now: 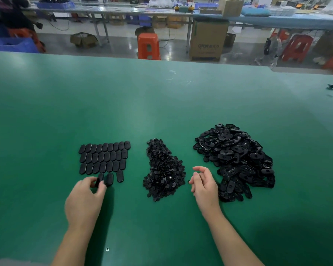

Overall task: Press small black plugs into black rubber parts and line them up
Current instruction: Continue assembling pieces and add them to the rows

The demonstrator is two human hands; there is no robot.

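The green bench (161, 104) takes up nearly everything in front of the person, and the work is laid across it in three lots, left to right.

Biggest is the loose heap of rubber parts (236, 160) on the right, tumbled any way up, many showing the hole where a plug goes. It lies just beside the right hand, so a fresh part is an easy reach.

Next is the finished block (104, 157) on the left: three tidy rows of parts lying flat, smooth side up, edges touching. A fourth row (114, 178) is started below it, with two parts already down near its right end.

In the middle sits the plug pile (163, 171), a long mound between the two hands, handy to either.

The left hand (85, 202) is at the fourth row, its fingers (101, 188) pinched on one part (99, 180), which stands tilted on edge just beside the last one laid. I take it to be going down as the next in line; whether its plug is seated I cannot tell.

The right hand (205, 186) hovers between the plugs and the heap, fingers loosely curled and apart, holding nothing I can see. A tiny dark speck lies on the bench at its fingertips, perhaps a stray plug.
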